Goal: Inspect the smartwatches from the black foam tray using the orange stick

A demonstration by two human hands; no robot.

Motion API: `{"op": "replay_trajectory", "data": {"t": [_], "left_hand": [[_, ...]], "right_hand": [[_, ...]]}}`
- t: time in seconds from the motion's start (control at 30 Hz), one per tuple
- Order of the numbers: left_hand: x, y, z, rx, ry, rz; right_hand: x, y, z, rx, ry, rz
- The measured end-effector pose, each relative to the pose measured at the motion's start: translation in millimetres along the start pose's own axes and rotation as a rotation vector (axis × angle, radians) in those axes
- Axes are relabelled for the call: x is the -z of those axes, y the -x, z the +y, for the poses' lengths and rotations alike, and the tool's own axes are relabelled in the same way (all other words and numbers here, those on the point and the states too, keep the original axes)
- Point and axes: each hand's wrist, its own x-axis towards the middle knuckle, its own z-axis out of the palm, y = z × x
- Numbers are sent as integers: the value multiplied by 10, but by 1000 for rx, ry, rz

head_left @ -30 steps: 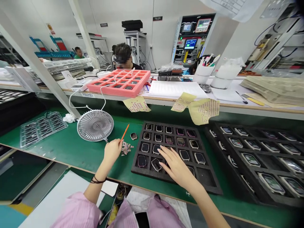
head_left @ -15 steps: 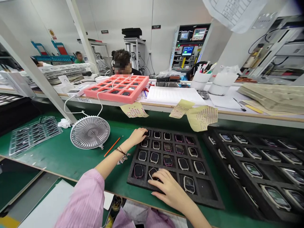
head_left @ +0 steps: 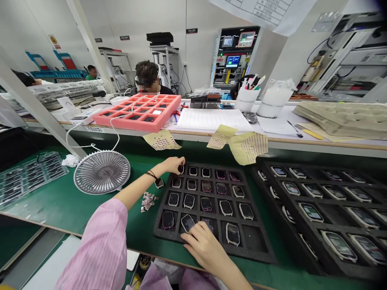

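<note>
My left hand [head_left: 171, 165] rests at the top-left corner of a black foam tray [head_left: 250, 237], its fingertips on a dark smartwatch body [head_left: 180, 169] in the corner cell. My right hand [head_left: 202, 241] lies over the bottom row, touching a tilted watch body [head_left: 187, 222]. Several more watch bodies with pink, silver or dark frames sit in the tray's cells. A single watch body [head_left: 159, 183] lies on the green mat just left of the tray. Below it is a small pile of pink and silver pieces [head_left: 147, 201].
A round grey fan [head_left: 102, 172] stands left on the green mat. A second black tray [head_left: 311, 212] holds watches with lit screens at right. On the shelf ahead are a pink tray [head_left: 136, 125] and paper sheets. A co-worker [head_left: 147, 76] sits beyond the shelf.
My left hand has moved from beside the small pile to the tray's top-left corner. My right hand has shifted down to the bottom row. The orange pen no longer shows.
</note>
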Motion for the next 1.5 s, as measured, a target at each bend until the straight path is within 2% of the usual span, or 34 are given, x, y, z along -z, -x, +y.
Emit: {"op": "replay_trajectory", "data": {"t": [0.17,0.3,0.4,0.5,0.57,0.63,0.67,0.77,0.83,0.97,1.23,1.37,1.5], "left_hand": [[80,-3,130,-35,133,83],[55,-154,342,-77,254,78],[29,-229,411,-89,386,83],[-6,-176,465,-99,569,91],[-56,-68,562,-112,687,82],[-126,77,724,-126,909,52],[-163,155,822,-123,1121,24],[-245,370,1112,-98,1650,-107],[-269,473,1253,-92,1799,-170],[-264,567,1367,-88,1887,-233],[-227,623,1387,-89,1945,-300],[-262,652,1435,-44,2024,-281],[-333,692,1527,76,2113,-259]], "right_hand": [[-8,-1,-3,-23,-4,20],[-24,-5,-28,-32,-3,25],[10,9,-45,-57,-64,53],[144,16,36,-115,-209,167],[288,-5,161,-162,-224,333],[449,-55,308,-202,-135,516],[525,-89,376,-225,-95,575],[694,-198,507,-196,-52,610],[748,-252,530,-144,-57,621],[786,-273,498,-75,-78,687],[874,-227,514,-67,-215,672],[845,-248,504,-47,-110,695],[755,-272,467,-35,80,658]]}}
